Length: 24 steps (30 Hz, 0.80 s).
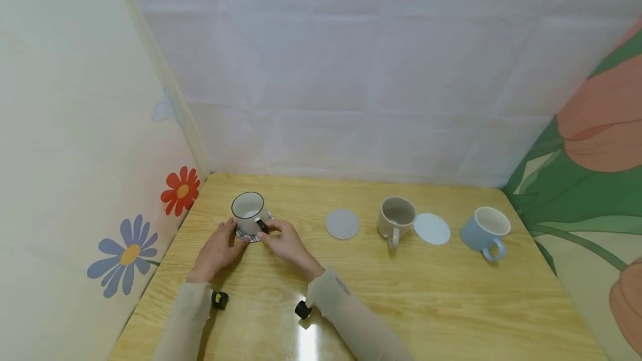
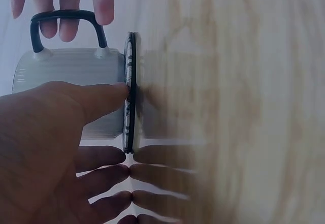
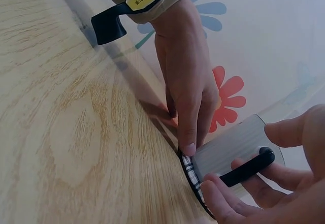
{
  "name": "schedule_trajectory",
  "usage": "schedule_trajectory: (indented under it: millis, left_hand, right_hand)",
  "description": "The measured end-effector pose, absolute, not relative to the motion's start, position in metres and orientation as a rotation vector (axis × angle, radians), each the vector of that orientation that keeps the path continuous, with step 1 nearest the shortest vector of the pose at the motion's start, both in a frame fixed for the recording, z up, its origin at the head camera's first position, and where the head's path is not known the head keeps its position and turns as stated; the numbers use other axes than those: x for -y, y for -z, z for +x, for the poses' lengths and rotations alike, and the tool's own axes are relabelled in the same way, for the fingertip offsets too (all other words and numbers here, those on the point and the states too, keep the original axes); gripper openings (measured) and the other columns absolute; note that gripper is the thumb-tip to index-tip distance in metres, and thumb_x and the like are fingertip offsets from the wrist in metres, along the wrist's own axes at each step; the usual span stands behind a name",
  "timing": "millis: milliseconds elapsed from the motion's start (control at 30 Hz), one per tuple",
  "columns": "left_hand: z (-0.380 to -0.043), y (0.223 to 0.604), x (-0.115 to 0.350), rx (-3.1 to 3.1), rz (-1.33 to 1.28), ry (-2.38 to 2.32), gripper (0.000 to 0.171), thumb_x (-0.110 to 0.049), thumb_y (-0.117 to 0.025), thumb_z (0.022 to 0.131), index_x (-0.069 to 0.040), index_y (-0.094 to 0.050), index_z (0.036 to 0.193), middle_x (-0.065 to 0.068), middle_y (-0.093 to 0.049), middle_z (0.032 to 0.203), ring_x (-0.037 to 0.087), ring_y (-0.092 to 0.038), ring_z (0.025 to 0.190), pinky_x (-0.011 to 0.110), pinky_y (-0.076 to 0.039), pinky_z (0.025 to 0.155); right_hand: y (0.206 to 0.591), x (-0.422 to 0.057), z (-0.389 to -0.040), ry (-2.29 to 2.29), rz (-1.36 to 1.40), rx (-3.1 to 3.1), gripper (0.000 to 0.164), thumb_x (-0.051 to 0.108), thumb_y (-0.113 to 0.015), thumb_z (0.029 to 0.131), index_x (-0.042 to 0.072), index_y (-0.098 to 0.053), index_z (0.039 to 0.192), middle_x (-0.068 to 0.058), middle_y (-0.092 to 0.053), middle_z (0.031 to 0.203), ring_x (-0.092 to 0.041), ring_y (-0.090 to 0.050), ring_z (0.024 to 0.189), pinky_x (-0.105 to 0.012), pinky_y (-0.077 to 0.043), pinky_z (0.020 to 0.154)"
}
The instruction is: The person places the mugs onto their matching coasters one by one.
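Note:
A white enamel-style mug (image 1: 248, 208) with a black rim and black handle stands upright on a round black-and-white checked coaster (image 1: 254, 238) at the table's far left. My right hand (image 1: 287, 243) holds the mug by its handle (image 3: 249, 168), with fingertips passing behind it in the left wrist view. On the other side, my left hand (image 1: 217, 250) rests low beside the mug. Its thumb (image 2: 104, 99) touches the coaster's edge, and its straight fingers (image 2: 104, 178) reach down to the tabletop around the coaster's side.
To the right lie a grey round coaster (image 1: 342, 224) and a pale blue one (image 1: 432, 229). A beige mug (image 1: 396, 217) stands between them, and a light blue mug (image 1: 484, 230) stands farther right. Walls enclose the wooden table (image 1: 451, 305) at back and sides.

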<state>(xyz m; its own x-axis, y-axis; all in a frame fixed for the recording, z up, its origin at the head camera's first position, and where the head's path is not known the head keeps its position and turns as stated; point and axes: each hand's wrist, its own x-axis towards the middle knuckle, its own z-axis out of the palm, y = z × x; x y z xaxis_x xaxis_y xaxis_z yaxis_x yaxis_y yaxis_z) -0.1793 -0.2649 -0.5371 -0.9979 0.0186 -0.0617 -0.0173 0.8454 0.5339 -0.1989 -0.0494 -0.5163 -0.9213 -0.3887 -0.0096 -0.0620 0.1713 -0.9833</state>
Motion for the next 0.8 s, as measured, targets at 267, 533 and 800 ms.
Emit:
schedule_trajectory:
  millis: [267, 533, 800]
  left_hand:
    - [-0.180, 0.536, 0.268, -3.078, 0.092, -0.818, 0.066, -0.028, -0.068, 0.105, 0.004, -0.046, 0.158, 0.033, -0.045, 0.161, 0.057, -0.039, 0.150, 0.070, -0.027, 0.126]
    - [-0.178, 0.530, 0.268, -3.123, 0.070, -0.813, 0.064, -0.026, -0.068, 0.104, 0.006, -0.049, 0.155, 0.034, -0.047, 0.160, 0.058, -0.037, 0.150, 0.072, -0.026, 0.126]
    - [-0.174, 0.523, 0.270, -3.150, 0.056, -0.886, 0.063, -0.029, -0.069, 0.105, 0.007, -0.049, 0.153, 0.034, -0.050, 0.156, 0.055, -0.047, 0.144, 0.072, -0.037, 0.120]
  right_hand:
    - [0.506, 0.042, -0.191, 1.808, -0.424, -2.190, 0.034, 0.018, -0.072, 0.102, 0.002, -0.070, 0.132, -0.015, -0.070, 0.134, -0.027, -0.076, 0.103, -0.030, -0.062, 0.080]
    - [0.505, 0.039, -0.188, 1.823, -0.449, -2.200, 0.033, 0.017, -0.073, 0.102, 0.001, -0.069, 0.131, -0.019, -0.068, 0.136, -0.029, -0.076, 0.102, -0.026, -0.060, 0.074]
    - [0.501, 0.032, -0.188, 1.821, -0.463, -2.185, 0.031, 0.016, -0.070, 0.104, 0.003, -0.069, 0.132, -0.017, -0.067, 0.138, -0.030, -0.076, 0.108, -0.036, -0.065, 0.079]
